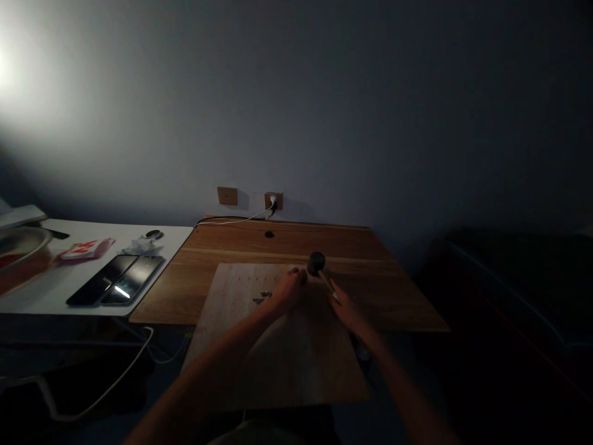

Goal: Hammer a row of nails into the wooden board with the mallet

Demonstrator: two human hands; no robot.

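My right hand [343, 304] is wrapped round the wooden handle of a mallet [317, 263] with a dark, thick head. The mallet head is just right of my left hand [290, 289], near the far edge of a pale wooden board [231, 334]. The fingers of my left hand are closed and low over the board; what they pinch, if anything, is hidden. Left of that hand lies a small pile of dark metal pieces [262, 298], too small to name surely. A row of small dark marks, nails or holes, runs along the board's far side.
Beneath the board is a brown wooden desk [393, 303] against the wall. To the left, a white table [50, 296] bears two dark phone-like or tablet-like devices [132, 281], a red-and-white packet [88, 249] and a bowl [28, 247]. Cables run from a wall socket [273, 201].
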